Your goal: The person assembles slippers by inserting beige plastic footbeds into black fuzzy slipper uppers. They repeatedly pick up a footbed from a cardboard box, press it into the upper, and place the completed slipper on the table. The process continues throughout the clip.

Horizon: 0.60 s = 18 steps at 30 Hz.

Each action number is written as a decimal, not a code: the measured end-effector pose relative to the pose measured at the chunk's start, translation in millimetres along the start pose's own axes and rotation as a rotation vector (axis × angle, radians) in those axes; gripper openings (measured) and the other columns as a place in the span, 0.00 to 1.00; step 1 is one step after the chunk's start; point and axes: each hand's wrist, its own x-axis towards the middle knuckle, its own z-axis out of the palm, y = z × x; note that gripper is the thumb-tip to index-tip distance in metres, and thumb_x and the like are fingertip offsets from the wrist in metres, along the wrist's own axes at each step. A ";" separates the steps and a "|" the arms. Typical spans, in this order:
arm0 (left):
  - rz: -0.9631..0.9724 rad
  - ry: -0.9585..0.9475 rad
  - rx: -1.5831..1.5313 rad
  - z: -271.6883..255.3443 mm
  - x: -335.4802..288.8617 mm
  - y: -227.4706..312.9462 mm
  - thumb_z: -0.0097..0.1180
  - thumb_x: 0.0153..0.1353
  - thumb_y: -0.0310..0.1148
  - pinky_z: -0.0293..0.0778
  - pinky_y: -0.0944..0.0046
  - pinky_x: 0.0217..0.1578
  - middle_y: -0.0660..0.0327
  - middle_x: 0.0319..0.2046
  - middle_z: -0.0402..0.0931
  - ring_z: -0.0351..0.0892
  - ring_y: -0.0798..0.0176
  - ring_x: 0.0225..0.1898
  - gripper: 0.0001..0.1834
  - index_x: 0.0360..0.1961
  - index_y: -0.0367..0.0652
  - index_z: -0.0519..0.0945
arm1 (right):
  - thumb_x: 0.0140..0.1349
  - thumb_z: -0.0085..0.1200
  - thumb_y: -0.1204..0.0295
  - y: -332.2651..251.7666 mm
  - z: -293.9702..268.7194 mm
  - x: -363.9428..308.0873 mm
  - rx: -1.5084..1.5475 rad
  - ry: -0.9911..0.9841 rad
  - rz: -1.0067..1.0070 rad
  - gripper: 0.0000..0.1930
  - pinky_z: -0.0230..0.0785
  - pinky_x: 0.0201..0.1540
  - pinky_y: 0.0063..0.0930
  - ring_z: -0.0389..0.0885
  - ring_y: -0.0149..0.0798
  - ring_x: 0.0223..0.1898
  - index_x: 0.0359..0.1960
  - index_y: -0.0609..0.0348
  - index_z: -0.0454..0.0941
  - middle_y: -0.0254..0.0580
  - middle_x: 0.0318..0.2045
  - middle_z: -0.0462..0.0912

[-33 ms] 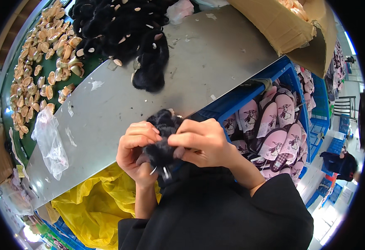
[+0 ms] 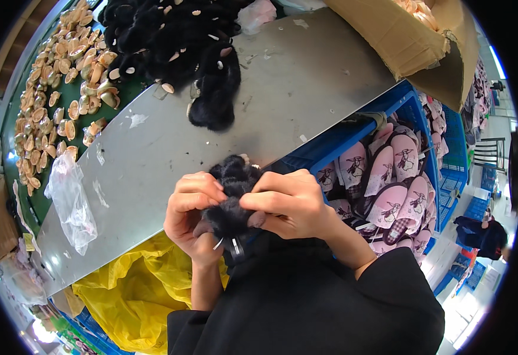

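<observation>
Between my hands, at the near edge of the metal table (image 2: 152, 165), is a small black plush toy (image 2: 232, 216) with greyish-pink ears. My left hand (image 2: 189, 207) is closed around its left side, the thumb below and the fingers on top. My right hand (image 2: 291, 204) pinches the opposite side, with an ear beside its fingertips. Short white strips stick out at the toy's near end. Farther up the table lies another black plush toy (image 2: 214, 94), in front of a heap of black plush toys (image 2: 152, 35).
Gold-and-beige shell-like pieces (image 2: 46, 127) cover a green surface at left. A clear plastic bag (image 2: 72, 201) lies on the table; a yellow bag (image 2: 134, 290) hangs below. At right are pink slippers (image 2: 386, 171) in a blue crate (image 2: 416, 115), and a cardboard box (image 2: 383, 35) above.
My right fingers have shifted very slightly on the plush toy, and the ear beside them shows more. The rest looks the same.
</observation>
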 end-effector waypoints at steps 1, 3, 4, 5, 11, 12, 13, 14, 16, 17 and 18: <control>-0.007 0.011 0.014 -0.5 0.6 2.1 0.47 0.40 0.18 0.72 0.56 0.47 0.54 0.33 0.79 0.74 0.56 0.36 0.17 0.36 0.35 0.75 | 0.44 0.60 0.85 0.4 -0.6 -1.0 0.015 0.052 0.018 0.15 0.74 0.25 0.23 0.81 0.30 0.21 0.38 0.61 0.84 0.38 0.29 0.86; -0.050 -0.137 0.036 -9.7 1.3 4.9 0.49 0.40 0.19 0.70 0.55 0.47 0.55 0.33 0.78 0.73 0.55 0.36 0.16 0.35 0.35 0.77 | 0.41 0.57 0.86 2.1 -2.2 -3.1 0.047 0.156 0.054 0.17 0.75 0.27 0.24 0.82 0.32 0.22 0.38 0.65 0.83 0.39 0.27 0.86; -0.072 -0.209 0.048 -13.1 0.4 7.3 0.51 0.40 0.20 0.69 0.55 0.47 0.56 0.33 0.78 0.73 0.55 0.36 0.16 0.35 0.35 0.77 | 0.38 0.63 0.85 7.1 -2.6 -0.5 0.087 0.212 0.033 0.23 0.73 0.24 0.28 0.82 0.42 0.24 0.42 0.60 0.82 0.39 0.28 0.82; -0.178 -0.258 -0.018 -13.0 -2.3 9.3 0.57 0.42 0.25 0.67 0.55 0.47 0.55 0.34 0.78 0.71 0.55 0.36 0.15 0.35 0.35 0.78 | 0.41 0.64 0.85 5.3 -4.1 -1.4 0.091 0.207 0.126 0.21 0.74 0.26 0.27 0.82 0.44 0.26 0.42 0.61 0.81 0.42 0.29 0.82; -0.533 -0.398 0.286 1.1 3.4 37.1 0.72 0.39 0.28 0.66 0.60 0.41 0.60 0.30 0.76 0.70 0.56 0.34 0.20 0.37 0.37 0.82 | 0.57 0.62 0.83 -0.8 5.9 3.0 0.249 0.214 0.454 0.10 0.73 0.31 0.22 0.83 0.33 0.28 0.40 0.64 0.79 0.44 0.29 0.81; -0.502 -0.356 0.300 -2.8 -2.9 32.2 0.75 0.36 0.24 0.66 0.61 0.39 0.60 0.30 0.75 0.70 0.57 0.32 0.19 0.33 0.37 0.82 | 0.62 0.61 0.80 -4.7 4.4 4.1 0.382 0.189 0.575 0.05 0.69 0.29 0.19 0.77 0.20 0.28 0.39 0.64 0.79 0.35 0.27 0.80; -0.548 -0.268 0.174 -5.1 -5.1 31.7 0.74 0.42 0.26 0.67 0.60 0.39 0.60 0.31 0.75 0.68 0.60 0.31 0.16 0.32 0.34 0.81 | 0.63 0.61 0.79 -4.6 3.9 3.0 0.502 0.149 0.626 0.05 0.67 0.28 0.17 0.75 0.18 0.28 0.38 0.65 0.79 0.32 0.26 0.80; -0.520 -0.081 -0.085 -0.6 -7.8 29.3 0.73 0.47 0.29 0.70 0.60 0.42 0.57 0.34 0.77 0.71 0.61 0.34 0.16 0.34 0.32 0.81 | 0.64 0.61 0.78 -3.4 2.7 0.4 0.621 0.109 0.677 0.04 0.65 0.27 0.16 0.73 0.16 0.28 0.38 0.65 0.79 0.29 0.26 0.79; -0.545 0.088 -0.388 -5.0 -16.3 23.7 0.67 0.56 0.36 0.74 0.54 0.50 0.48 0.47 0.75 0.74 0.53 0.46 0.25 0.50 0.36 0.72 | 0.68 0.61 0.75 -1.8 3.0 -2.2 0.756 0.037 0.700 0.06 0.58 0.25 0.12 0.68 0.13 0.26 0.39 0.66 0.79 0.23 0.25 0.75; -0.608 0.070 -0.434 -13.6 -21.9 20.8 0.63 0.61 0.40 0.76 0.48 0.54 0.42 0.57 0.69 0.73 0.44 0.56 0.35 0.64 0.42 0.61 | 0.68 0.61 0.74 -3.6 2.6 -1.2 0.761 0.038 0.717 0.06 0.59 0.24 0.12 0.68 0.13 0.25 0.39 0.66 0.80 0.23 0.25 0.75; -0.673 0.053 -0.477 -22.3 -27.6 18.1 0.58 0.65 0.44 0.79 0.43 0.59 0.35 0.66 0.64 0.72 0.36 0.65 0.45 0.78 0.48 0.51 | 0.68 0.61 0.74 -6.9 1.5 0.7 0.765 0.039 0.734 0.07 0.59 0.24 0.13 0.68 0.13 0.25 0.40 0.66 0.80 0.24 0.24 0.76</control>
